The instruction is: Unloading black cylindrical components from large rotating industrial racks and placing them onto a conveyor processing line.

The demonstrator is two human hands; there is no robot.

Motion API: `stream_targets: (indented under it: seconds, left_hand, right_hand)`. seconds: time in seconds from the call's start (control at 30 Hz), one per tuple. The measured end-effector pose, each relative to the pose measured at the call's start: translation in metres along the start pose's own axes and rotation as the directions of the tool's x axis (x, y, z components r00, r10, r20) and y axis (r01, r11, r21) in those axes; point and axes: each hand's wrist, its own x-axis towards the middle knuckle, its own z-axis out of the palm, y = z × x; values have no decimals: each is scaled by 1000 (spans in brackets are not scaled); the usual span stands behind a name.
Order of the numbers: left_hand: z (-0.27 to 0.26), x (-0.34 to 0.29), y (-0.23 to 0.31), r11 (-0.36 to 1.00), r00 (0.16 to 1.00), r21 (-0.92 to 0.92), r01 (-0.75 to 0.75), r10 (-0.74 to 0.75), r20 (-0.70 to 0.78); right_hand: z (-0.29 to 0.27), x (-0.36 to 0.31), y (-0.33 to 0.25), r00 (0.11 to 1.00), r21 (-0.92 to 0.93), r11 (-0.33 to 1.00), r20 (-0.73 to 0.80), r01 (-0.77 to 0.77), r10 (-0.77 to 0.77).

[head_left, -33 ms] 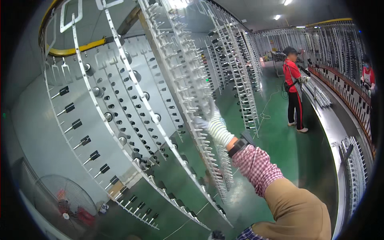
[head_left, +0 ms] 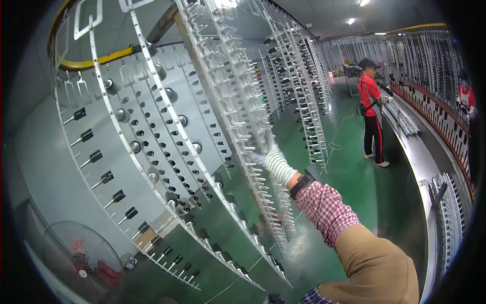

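My right hand (head_left: 276,159), in a white glove with pale stripes, reaches up among the pegs of a tall hanging rack (head_left: 238,137). Its fingers point upward, and the thumb is spread to the left over the pegs; whether it presses on them I cannot tell. The rack is metal, with rows of short pale pegs along its bars. Left of it hang long curved strips (head_left: 174,104) bearing dark round-ended parts. Farther left a thin strip carries black parts on pins (head_left: 91,158). My left hand is out of view.
A mesh-guarded fan (head_left: 81,263) stands at the lower left. More loaded racks (head_left: 304,91) hang behind. On the right, a person in a red shirt (head_left: 371,91) stands at a metal bench (head_left: 412,157) holding racks; another person (head_left: 466,96) is beyond. A yellow rail (head_left: 101,62) curves overhead.
The curved strips on the left have shifted very slightly to the left. My right hand has stayed almost where it was among the pegs.
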Motion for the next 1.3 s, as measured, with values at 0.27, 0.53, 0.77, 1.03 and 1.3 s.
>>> stream_targets:
  seconds: [0.27, 0.53, 0.77, 1.03, 1.3]
  left_hand:
    - [-10, 29, -20, 998, 996, 0, 56, -56, -69]
    - [48, 45, -70, 929, 989, 365, 68, -110, 96]
    - [242, 3, -161, -29, 436, 435, -900, -79, 896]
    - [370, -49, -351, -203, -79, -99, -974, -103, 992]
    - [514, -84, -471, -16, -565, -572, -820, -139, 813]
  right_hand:
    - [35, -39, 16, 807, 188, 873, 504, -450, 308]
    - [-135, -18, -146, 961, 150, 975, 247, -166, 125]
    - [-383, -96, -279, 893, -445, 893, -427, -70, -143]
    - [-583, -273, -403, 236, -386, 918, -887, 92, -396]
    - [-621, -418, -393, -166, -396, 913, -911, 97, -377]
